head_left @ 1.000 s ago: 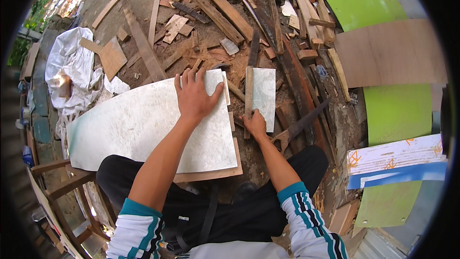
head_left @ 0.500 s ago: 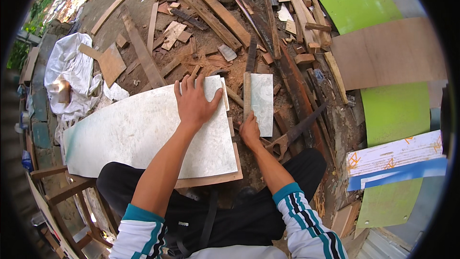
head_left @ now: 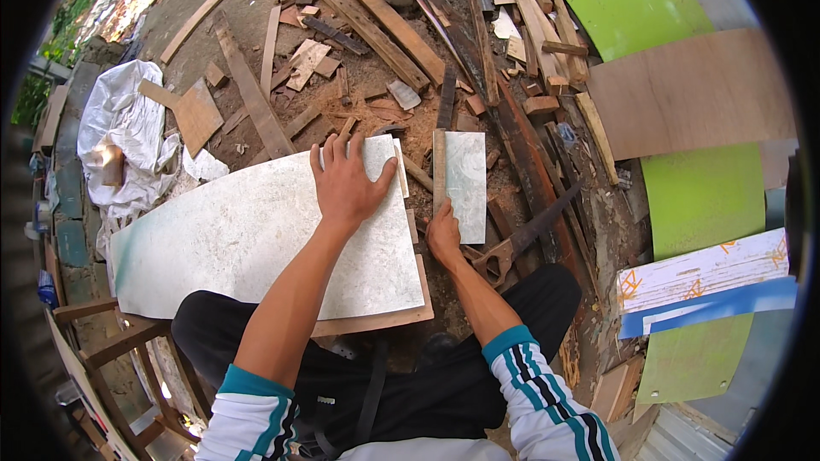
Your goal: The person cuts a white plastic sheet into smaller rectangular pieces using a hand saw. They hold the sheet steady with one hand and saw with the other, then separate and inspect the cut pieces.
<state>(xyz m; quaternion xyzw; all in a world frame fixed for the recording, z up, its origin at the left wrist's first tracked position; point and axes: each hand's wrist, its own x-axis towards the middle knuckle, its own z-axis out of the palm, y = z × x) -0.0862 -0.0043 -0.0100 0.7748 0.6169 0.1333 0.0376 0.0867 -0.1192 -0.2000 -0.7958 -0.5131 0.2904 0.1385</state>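
Note:
My left hand (head_left: 348, 183) lies flat with spread fingers on a large white board (head_left: 248, 230), rounded at its left end and resting across my lap. A brown wooden layer (head_left: 376, 322) shows under the board's near edge. Just right of the board, my right hand (head_left: 443, 235) is closed round the near end of a narrow wooden strip (head_left: 439, 166). That strip runs along the left edge of a small white rectangular panel (head_left: 467, 188); whether the two are joined I cannot tell. A handsaw (head_left: 534, 235) with a wooden handle lies beside my right knee.
Wood offcuts and planks (head_left: 367, 26) litter the sawdust-covered ground ahead. A white sack (head_left: 128, 128) lies at the left, above a wooden frame (head_left: 128, 341). Green sheets (head_left: 705, 196), a brown plywood sheet (head_left: 692, 94) and a white board (head_left: 705, 269) lie at the right.
The whole view has shifted very slightly. Both hands keep the same hold, and the boards stay in place.

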